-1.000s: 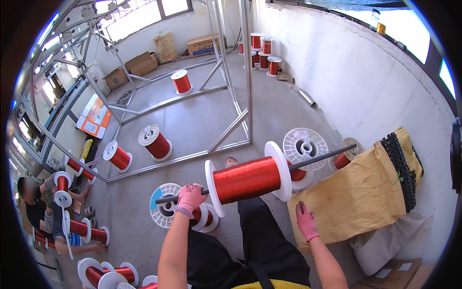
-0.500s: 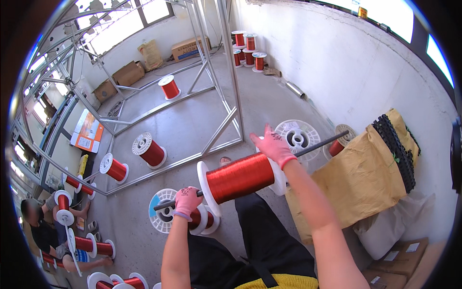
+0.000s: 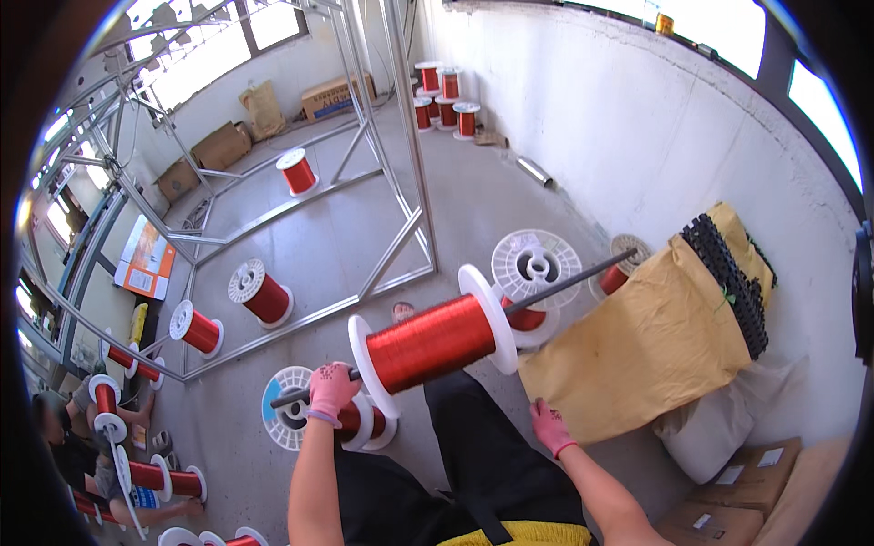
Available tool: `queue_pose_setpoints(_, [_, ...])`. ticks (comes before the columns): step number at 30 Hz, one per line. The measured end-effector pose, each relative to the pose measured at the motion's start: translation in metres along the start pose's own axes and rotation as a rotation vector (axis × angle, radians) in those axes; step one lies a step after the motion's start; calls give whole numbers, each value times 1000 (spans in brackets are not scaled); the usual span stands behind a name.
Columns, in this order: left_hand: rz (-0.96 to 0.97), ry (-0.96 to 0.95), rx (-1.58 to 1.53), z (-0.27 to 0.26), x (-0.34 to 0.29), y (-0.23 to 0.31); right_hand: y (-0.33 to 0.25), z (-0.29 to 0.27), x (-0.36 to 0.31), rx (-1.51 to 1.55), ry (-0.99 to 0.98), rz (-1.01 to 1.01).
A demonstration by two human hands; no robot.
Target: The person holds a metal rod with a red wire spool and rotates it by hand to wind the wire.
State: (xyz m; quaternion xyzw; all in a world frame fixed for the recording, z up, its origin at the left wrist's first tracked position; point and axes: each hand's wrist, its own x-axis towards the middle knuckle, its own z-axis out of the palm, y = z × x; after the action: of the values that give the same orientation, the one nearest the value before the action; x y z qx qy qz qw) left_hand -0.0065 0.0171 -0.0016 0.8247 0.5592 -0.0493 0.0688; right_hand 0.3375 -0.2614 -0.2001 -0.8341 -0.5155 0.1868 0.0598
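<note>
A large spool of red wire with white end flanges sits tilted on a dark rod, its right end higher, above my dark-trousered legs. My left hand, in a pink glove, is closed round the rod just left of the spool. My right hand, also pink-gloved, is down at the near left edge of a brown paper sheet, its fingers closed on that edge. What holds up the rod's far end cannot be made out. Below my left hand stand white-flanged spools with red wire.
Another spool stands beyond the held one. A black studded strip lies over the paper, near cardboard boxes. A metal frame rises ahead, with red spools about it. A person sits at far left among spools.
My right hand has left the spool's right side and come down to the brown paper's edge. The left hand still grips the rod. The whole view has shifted slightly.
</note>
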Motion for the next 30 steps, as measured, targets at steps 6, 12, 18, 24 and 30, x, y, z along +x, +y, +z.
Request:
queue_pose_setpoints(6, [-26,-22,-6,0,-3,0,-14,-50,55,386,262,-110])
queue_pose_setpoints(12, [-45,-7,12,3,-10,-11,-103,-132,99,1751,100,27])
queue_pose_setpoints(18, [-37,-14,13,-5,-7,-1,-121,-148,152,1991,-196,-34])
queue_pose_setpoints(24, [-60,-22,-21,-6,-8,-6,-128,-168,140,1747,-169,-36])
queue_pose_setpoints(30, [-48,-23,-60,-5,-4,-5,-168,-279,100,715,300,-217])
